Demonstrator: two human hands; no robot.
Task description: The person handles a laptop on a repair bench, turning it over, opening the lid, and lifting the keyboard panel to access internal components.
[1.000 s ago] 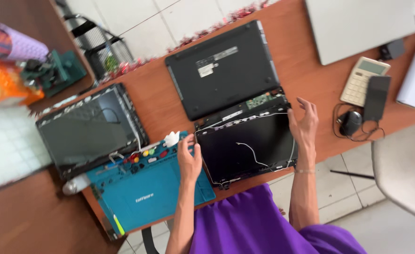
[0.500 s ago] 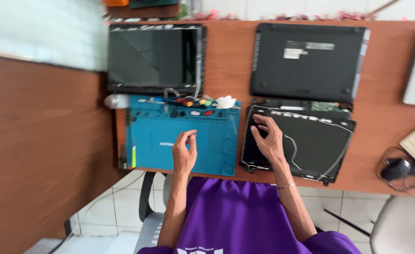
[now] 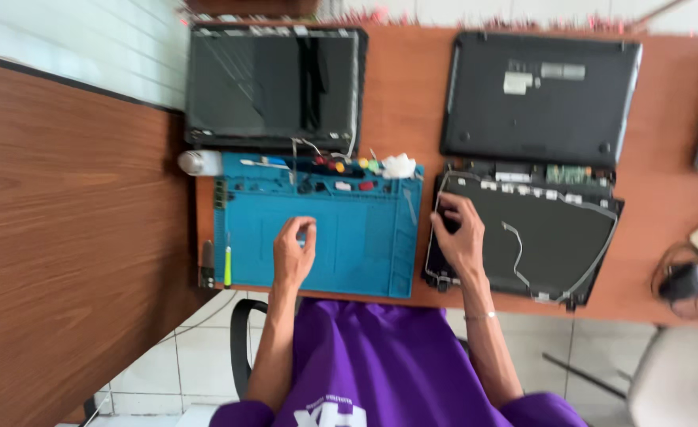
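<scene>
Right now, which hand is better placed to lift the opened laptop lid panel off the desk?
The right hand: it already rests on the left edge of the lid panel. The left hand sits on the blue repair mat, apart from the panel.

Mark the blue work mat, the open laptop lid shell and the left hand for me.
blue work mat [image 3: 365, 253], head view, bare right half
open laptop lid shell [image 3: 554, 237], head view, dark inner panel
left hand [image 3: 295, 255], head view, knuckles

The left hand [image 3: 293, 253], fingers curled, rests on a blue mat [image 3: 365, 245] on the counter [image 3: 412, 95]. The right hand [image 3: 459, 237] lies flat on an opened lid [image 3: 546, 237], below a black laptop base [image 3: 539, 99]. A screen [image 3: 274, 87] lies above the mat.
</scene>
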